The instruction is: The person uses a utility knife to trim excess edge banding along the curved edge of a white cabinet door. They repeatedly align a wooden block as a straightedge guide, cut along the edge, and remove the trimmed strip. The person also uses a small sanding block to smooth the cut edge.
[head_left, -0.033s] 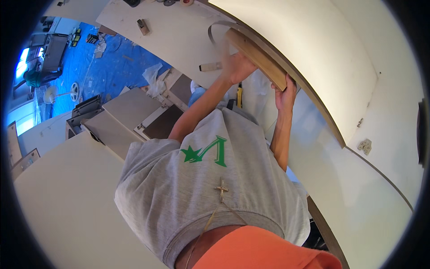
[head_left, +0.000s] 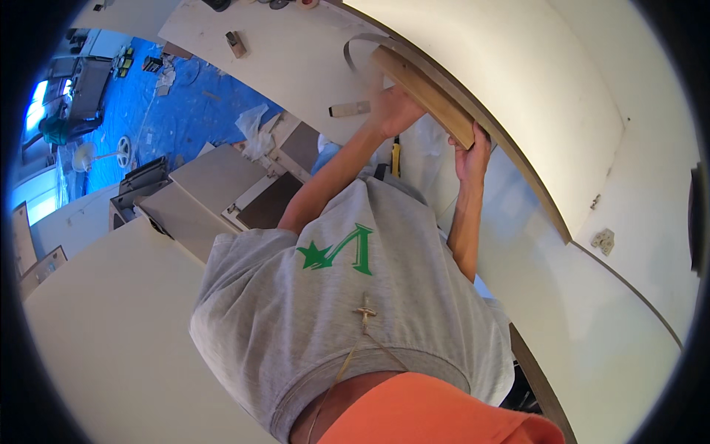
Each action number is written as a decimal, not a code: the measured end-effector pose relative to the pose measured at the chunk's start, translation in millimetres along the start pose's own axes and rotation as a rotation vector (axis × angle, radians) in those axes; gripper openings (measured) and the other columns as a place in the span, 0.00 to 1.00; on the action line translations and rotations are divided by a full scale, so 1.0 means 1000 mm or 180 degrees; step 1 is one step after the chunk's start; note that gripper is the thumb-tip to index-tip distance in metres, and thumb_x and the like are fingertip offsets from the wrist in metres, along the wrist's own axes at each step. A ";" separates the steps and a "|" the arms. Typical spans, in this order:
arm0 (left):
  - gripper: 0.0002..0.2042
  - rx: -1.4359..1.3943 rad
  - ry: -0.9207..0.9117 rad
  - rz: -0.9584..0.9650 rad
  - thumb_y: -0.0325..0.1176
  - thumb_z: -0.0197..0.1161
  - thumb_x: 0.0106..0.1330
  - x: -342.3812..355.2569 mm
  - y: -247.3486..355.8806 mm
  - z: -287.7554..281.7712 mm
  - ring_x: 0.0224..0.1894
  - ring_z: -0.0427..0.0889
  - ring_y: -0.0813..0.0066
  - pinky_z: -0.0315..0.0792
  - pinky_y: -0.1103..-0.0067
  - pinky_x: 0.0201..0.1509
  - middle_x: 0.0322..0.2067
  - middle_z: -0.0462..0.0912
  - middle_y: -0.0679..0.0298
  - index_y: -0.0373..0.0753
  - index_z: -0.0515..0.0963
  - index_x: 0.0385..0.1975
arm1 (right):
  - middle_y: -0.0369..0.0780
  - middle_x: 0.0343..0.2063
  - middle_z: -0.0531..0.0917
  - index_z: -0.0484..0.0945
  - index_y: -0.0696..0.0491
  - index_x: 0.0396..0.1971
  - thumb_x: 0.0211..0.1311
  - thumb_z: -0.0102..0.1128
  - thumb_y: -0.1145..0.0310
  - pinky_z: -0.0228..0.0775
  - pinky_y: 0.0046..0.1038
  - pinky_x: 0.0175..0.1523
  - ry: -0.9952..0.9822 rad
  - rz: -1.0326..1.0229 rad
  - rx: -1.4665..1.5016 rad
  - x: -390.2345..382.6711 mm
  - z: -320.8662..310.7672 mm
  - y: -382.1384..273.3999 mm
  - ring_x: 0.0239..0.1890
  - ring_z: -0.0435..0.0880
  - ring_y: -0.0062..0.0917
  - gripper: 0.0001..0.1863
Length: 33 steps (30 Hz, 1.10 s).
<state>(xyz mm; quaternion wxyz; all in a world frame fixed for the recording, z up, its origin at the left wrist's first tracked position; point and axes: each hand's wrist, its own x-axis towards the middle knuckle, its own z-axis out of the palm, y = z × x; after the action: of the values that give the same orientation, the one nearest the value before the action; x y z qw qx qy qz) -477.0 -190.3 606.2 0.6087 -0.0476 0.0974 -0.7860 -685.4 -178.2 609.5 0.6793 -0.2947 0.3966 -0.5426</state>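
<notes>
On a wooden block [head_left: 427, 96], left hand [head_left: 398, 112] rests and right hand [head_left: 472, 157] grips.

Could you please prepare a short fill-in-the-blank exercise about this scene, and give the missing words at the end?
1. In the picture, the lower end of the wooden block is held by the person's ____ hand.
2. The grey shirt carries a ____ print.
3. The floor sheet is coloured ____.

Missing words: right; green; blue.
</notes>
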 end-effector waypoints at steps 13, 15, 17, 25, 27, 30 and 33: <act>0.28 -0.0126 -0.0194 0.0152 0.54 0.48 0.75 0.032 -0.022 -0.006 0.66 0.73 0.59 0.65 0.62 0.72 0.63 0.75 0.57 0.39 0.72 0.63 | 0.43 0.52 0.84 0.72 0.53 0.60 0.79 0.47 0.50 0.81 0.39 0.49 0.1018 0.0034 -0.0054 0.022 -0.135 0.114 0.47 0.86 0.34 0.24; 0.28 -0.0191 -0.0212 -0.0010 0.54 0.48 0.74 0.031 -0.022 -0.004 0.66 0.72 0.59 0.65 0.63 0.72 0.63 0.75 0.58 0.39 0.72 0.63 | 0.42 0.52 0.84 0.73 0.52 0.60 0.76 0.52 0.47 0.80 0.37 0.49 0.0866 0.0680 -0.1228 0.019 -0.195 0.195 0.47 0.87 0.31 0.25; 0.27 -0.0488 -0.0086 -0.0122 0.51 0.50 0.73 0.032 -0.023 0.000 0.69 0.69 0.59 0.61 0.61 0.75 0.65 0.74 0.56 0.37 0.71 0.64 | 0.45 0.48 0.85 0.73 0.54 0.57 0.70 0.60 0.45 0.80 0.37 0.50 0.0554 0.1166 -0.2327 0.018 -0.235 0.280 0.46 0.87 0.35 0.29; 0.20 0.0852 0.0620 0.0607 0.40 0.67 0.63 0.032 -0.043 0.043 0.51 0.82 0.66 0.73 0.68 0.57 0.48 0.84 0.62 0.35 0.79 0.51 | 0.48 0.54 0.80 0.71 0.55 0.54 0.57 0.72 0.46 0.75 0.48 0.55 0.0413 0.0971 -0.4863 -0.004 -0.201 0.394 0.56 0.80 0.45 0.35; 0.19 0.0924 0.0720 0.0714 0.38 0.70 0.60 0.032 -0.049 0.051 0.46 0.84 0.67 0.75 0.69 0.52 0.44 0.86 0.64 0.35 0.80 0.48 | 0.48 0.52 0.81 0.71 0.54 0.57 0.60 0.69 0.50 0.75 0.48 0.54 0.0330 0.0450 -0.5303 0.000 -0.192 0.393 0.54 0.82 0.47 0.32; 0.20 0.0852 0.0601 0.0716 0.41 0.68 0.61 0.029 -0.057 0.058 0.46 0.84 0.66 0.76 0.68 0.53 0.44 0.85 0.64 0.35 0.80 0.49 | 0.49 0.52 0.81 0.71 0.52 0.62 0.59 0.68 0.53 0.76 0.50 0.55 -0.0099 0.1068 -0.5131 0.004 -0.190 0.394 0.54 0.82 0.47 0.34; 0.22 0.0637 0.0307 0.0656 0.45 0.63 0.64 0.029 -0.062 0.058 0.50 0.82 0.63 0.74 0.65 0.56 0.48 0.83 0.62 0.36 0.78 0.52 | 0.47 0.46 0.82 0.71 0.53 0.58 0.62 0.64 0.58 0.78 0.49 0.50 -0.0078 0.1022 -0.4999 -0.002 -0.191 0.392 0.48 0.84 0.46 0.27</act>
<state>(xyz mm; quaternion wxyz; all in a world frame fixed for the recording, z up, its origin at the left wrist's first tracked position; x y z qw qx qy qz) -531.8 -209.0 674.4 0.6825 0.0615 0.0520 -0.7265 -652.2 -77.1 186.9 0.3476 -0.6319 0.6927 0.0027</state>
